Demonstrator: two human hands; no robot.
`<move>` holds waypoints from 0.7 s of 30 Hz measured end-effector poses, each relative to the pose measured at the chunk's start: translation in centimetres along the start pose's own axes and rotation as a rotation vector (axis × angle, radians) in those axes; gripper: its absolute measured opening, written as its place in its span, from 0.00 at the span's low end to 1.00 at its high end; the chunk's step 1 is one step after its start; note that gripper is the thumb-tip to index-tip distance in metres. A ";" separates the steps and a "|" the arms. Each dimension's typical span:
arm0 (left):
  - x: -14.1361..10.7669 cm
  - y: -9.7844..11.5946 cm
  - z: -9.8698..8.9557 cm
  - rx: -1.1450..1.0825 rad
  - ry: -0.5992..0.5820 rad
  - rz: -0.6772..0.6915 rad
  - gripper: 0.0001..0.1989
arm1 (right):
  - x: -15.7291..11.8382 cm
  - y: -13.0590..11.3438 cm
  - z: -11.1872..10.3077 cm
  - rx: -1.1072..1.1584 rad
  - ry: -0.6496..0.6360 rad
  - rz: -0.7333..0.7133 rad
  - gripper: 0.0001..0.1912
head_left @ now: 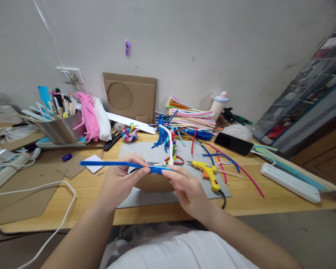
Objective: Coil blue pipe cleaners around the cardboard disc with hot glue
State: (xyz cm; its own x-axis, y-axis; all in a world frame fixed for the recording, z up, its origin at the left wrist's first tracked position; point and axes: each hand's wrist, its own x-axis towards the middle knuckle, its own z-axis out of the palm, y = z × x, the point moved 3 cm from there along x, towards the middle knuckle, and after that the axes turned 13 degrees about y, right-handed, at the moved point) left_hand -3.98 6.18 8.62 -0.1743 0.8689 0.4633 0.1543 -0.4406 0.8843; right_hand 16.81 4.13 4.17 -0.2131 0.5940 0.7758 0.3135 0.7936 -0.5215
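Fuzzy blue strip [109,163], straight at left, thicker between the 2 hands [123,179] [187,185], whose nearly closed fingers pinch it.

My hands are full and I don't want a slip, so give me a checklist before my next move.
1. Left hand gripping the blue pipe cleaner: ok.
2. Right hand pinching blue pipe cleaner too: ok.
3. Yellow glue gun lying down on the grey mat: ok.
4. Glue gun cooled: cannot tell.
5. Red-handled scissors in full sight: not ok, partly hidden behind the white pipe cleaner.
6. Tabletop right of the glue gun free of loose strands: not ok, a magenta pipe cleaner lies there.
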 end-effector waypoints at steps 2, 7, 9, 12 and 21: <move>-0.2 -0.3 0.0 -0.007 0.001 0.010 0.08 | 0.0 0.0 0.0 -0.009 -0.010 0.001 0.29; -0.6 -1.0 -0.1 -0.048 0.031 0.002 0.09 | 0.1 -0.1 -0.1 -0.015 -0.017 0.017 0.29; -0.6 -1.3 -0.1 -0.063 0.039 0.000 0.09 | 0.2 -0.1 -0.2 -0.006 -0.013 0.027 0.29; -0.8 -1.6 0.0 -0.061 0.039 -0.003 0.09 | 0.3 0.0 -0.2 -0.007 -0.008 0.033 0.29; -0.9 -2.0 -0.1 -0.024 0.037 -0.006 0.10 | 0.4 0.0 -0.2 -0.013 -0.006 0.049 0.29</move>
State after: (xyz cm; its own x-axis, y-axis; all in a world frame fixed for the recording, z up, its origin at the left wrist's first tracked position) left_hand -4.25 6.27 6.48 -0.2110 0.8626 0.4598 0.1295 -0.4416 0.8878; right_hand 16.94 4.28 4.57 -0.2023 0.6330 0.7472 0.3353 0.7617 -0.5545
